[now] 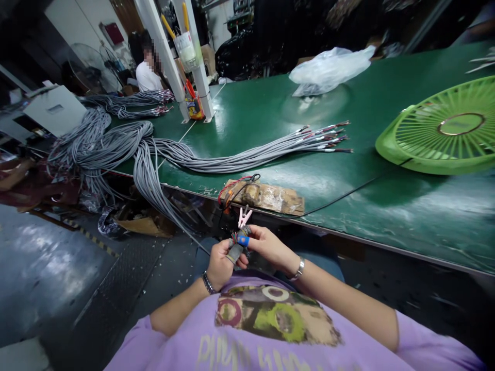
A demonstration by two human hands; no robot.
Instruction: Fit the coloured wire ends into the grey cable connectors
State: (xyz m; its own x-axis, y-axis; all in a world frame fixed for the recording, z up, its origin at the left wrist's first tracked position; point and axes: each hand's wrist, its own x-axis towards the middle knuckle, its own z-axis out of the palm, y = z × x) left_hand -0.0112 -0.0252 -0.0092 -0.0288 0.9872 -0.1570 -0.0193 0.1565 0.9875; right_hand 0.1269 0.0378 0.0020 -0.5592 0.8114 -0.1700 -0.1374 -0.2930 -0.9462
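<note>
My left hand [220, 265] is closed around the end of a grey cable [194, 239] close to my body. Thin coloured wires [234, 237] fan out of that end between my fingertips. My right hand [265, 246] meets the left one and pinches at these wires; its fingers wear wraps, one of them blue. Just beyond my fingertips a pale pink clothespin [244, 218] sticks out near the table edge. Behind it a worn wooden board [276, 198] with red and black leads lies along the edge. My fingers partly hide the wire tips.
A long bundle of grey cables [232, 161] crosses the green table [255, 113], with coils [112, 141] hanging off its left side. A green fan [444, 126] stands at right, its cord trailing to the board. A plastic bag [330, 69] and white posts [203, 77] are farther back. Another person [147, 74] sits far left.
</note>
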